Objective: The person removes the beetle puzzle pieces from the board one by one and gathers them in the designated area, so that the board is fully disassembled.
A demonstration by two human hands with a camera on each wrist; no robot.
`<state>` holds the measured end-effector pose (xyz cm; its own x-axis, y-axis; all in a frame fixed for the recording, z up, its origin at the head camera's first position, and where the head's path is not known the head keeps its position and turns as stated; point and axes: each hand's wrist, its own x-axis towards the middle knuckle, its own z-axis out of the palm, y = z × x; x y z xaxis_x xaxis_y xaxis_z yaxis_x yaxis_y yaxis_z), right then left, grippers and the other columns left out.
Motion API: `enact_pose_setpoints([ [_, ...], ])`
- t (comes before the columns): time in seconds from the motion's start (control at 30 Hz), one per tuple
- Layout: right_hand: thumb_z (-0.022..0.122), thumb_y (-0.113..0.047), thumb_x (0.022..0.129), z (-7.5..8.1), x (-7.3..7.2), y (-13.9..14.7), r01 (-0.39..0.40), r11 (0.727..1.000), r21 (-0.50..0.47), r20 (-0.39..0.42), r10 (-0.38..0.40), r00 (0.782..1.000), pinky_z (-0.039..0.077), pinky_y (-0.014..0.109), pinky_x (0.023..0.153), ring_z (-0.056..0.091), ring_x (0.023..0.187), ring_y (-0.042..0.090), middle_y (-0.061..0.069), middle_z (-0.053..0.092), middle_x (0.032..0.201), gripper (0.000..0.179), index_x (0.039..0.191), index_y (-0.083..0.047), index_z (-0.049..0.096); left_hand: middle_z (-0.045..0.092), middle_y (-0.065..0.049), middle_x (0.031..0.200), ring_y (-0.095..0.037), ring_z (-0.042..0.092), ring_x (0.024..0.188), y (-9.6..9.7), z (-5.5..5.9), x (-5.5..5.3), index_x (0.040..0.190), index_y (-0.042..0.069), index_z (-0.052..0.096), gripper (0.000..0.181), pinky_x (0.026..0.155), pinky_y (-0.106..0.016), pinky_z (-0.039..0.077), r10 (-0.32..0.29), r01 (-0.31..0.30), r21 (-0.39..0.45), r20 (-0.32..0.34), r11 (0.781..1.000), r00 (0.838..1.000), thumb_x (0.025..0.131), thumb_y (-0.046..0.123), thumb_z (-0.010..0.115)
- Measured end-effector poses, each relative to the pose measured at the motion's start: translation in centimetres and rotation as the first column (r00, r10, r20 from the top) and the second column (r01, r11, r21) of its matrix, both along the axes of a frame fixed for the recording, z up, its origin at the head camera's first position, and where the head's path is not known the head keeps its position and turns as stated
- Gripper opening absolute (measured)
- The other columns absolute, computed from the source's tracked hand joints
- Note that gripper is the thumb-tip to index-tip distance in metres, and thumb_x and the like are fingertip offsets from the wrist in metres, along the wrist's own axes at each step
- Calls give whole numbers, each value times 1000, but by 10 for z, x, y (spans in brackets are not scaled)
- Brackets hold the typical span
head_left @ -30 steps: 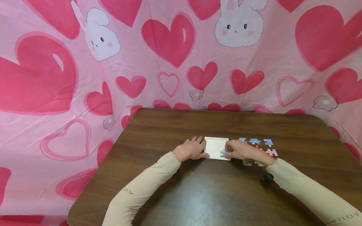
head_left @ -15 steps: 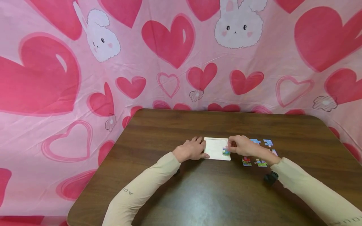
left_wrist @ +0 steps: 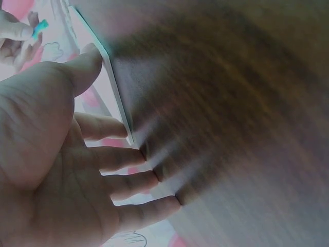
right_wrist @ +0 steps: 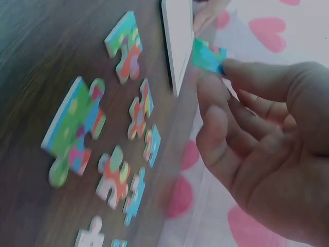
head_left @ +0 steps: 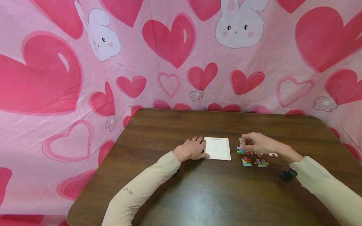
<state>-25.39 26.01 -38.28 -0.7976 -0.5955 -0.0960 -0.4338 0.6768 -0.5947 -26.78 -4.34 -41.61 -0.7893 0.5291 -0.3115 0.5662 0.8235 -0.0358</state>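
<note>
My right hand (head_left: pixel 255 142) pinches a green and blue jigsaw puzzle piece (right_wrist: pixel 208 55) between thumb and fingers, held above the loose pieces right of the white puzzle tray (head_left: pixel 217 149). Flat on the table, the tray has a raised rim and a plain white inside. My left hand (head_left: pixel 193 149) rests at its left edge with fingers spread; in the left wrist view the thumb and index finger lie on the tray's edge (left_wrist: pixel 114 92) while the other fingertips press on the wood. Some loose pieces are hidden behind the right hand in the head view.
Several loose puzzle pieces lie right of the tray, among them a red and green piece (head_left: pixel 246 162) and a green and purple one (head_left: pixel 262 163). They rest on a brown wooden table (head_left: pixel 181 191). Behind it hangs a pink cloth (head_left: pixel 175 40) with hearts and rabbits.
My right hand has lifted the puzzle piece from the tray's lower right corner and carried it right, over the loose pieces. The left hand has stayed at the tray's left edge.
</note>
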Motion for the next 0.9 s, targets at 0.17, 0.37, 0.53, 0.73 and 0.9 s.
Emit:
enact_pose_setpoints([
  [0.17, 66, -17, 94, 0, 4, 17, -21, 1000, 10, 61, 21, 998, 48, 26, 48, 61, 55, 18, 5, 61, 69, 16, 84, -12, 55, 30, -10, 160, -32, 31, 146, 0, 1, 0, 154, 13, 30, 80, 114, -50, 35, -2, 2, -1, -8, 1000, 1000, 94, 63, 47],
  [0.37, 66, -18, 94, -1, 7, 36, -19, 1000, 21, 87, 17, 996, 48, 26, 47, 60, 54, 14, 4, 61, 68, 17, 84, -11, 54, 30, -10, 160, -32, 31, 147, 0, 2, 1, 154, 13, 30, 80, 114, -50, 35, 0, 0, -2, -3, 1000, 1000, 95, 62, 47],
  [0.53, 65, -18, 95, -2, 9, 51, -29, 999, 31, 119, 25, 993, 48, 27, 47, 59, 53, 12, 2, 60, 68, 16, 85, -10, 54, 29, -10, 160, -32, 31, 147, 1, 2, 1, 154, 13, 30, 79, 114, -50, 35, -1, 1, 2, -2, 1000, 1000, 95, 62, 47],
  [0.73, 65, -16, 95, 0, 12, 68, -30, 999, 28, 159, 25, 987, 49, 29, 47, 58, 53, 11, 1, 58, 69, 15, 87, -8, 55, 30, -10, 160, -31, 32, 146, 2, 2, 2, 154, 12, 31, 79, 114, -49, 36, 0, 0, -5, -10, 1000, 1000, 94, 62, 48],
  [0.9, 64, -14, 95, -3, 15, 81, -46, 999, 23, 240, 39, 970, 49, 29, 47, 57, 53, 9, 0, 56, 69, 14, 87, -6, 55, 30, -10, 160, -31, 32, 146, 1, 3, 1, 154, 12, 31, 80, 114, -49, 36, 0, 0, -2, -7, 1000, 1000, 94, 62, 48],
])
